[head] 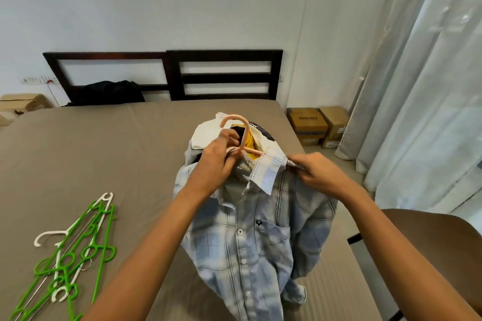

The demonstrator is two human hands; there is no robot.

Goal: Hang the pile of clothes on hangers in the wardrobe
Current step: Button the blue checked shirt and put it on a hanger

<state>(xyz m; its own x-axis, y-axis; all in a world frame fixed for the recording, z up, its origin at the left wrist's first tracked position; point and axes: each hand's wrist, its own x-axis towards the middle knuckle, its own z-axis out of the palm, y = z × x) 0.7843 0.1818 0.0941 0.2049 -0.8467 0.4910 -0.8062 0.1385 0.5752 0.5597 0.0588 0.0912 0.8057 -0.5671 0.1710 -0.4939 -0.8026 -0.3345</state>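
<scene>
The left hand (221, 156) grips the neck of a pink hanger (243, 133), its fingers curled round the stem just below the hook, together with the back of the collar of a blue-and-white plaid shirt (247, 242). The right hand (317, 172) pinches the shirt's fabric at the shoulder, just beside the collar, thumb and fingers closed on the cloth. Both forearms reach forward and slightly inward, the left wrist bent towards the hook, the right hand lying knuckles up. The shirt hangs from the two hands, buttoned front towards the camera, chest pocket showing, one sleeve drooping at the lower right; one arm of the hanger shows at the open collar, and the rest of it is hidden. Just behind the shirt, a pile of clothes (206, 133) lies on the brown-sheeted bed (104, 151), with white, yellow and dark pieces showing. Well apart on the sheet, at the left, lie several green hangers (86, 250) tangled with a white hanger (49, 237). A dark bundle (109, 92) rests against the dark wooden headboard (224, 56). On the floor to the right of the bed stand cardboard boxes (307, 122), flaps shut, so that their contents cannot be seen; another cardboard box (23, 104) sits at the far left. Pale curtains (417, 86) hang at the right.
</scene>
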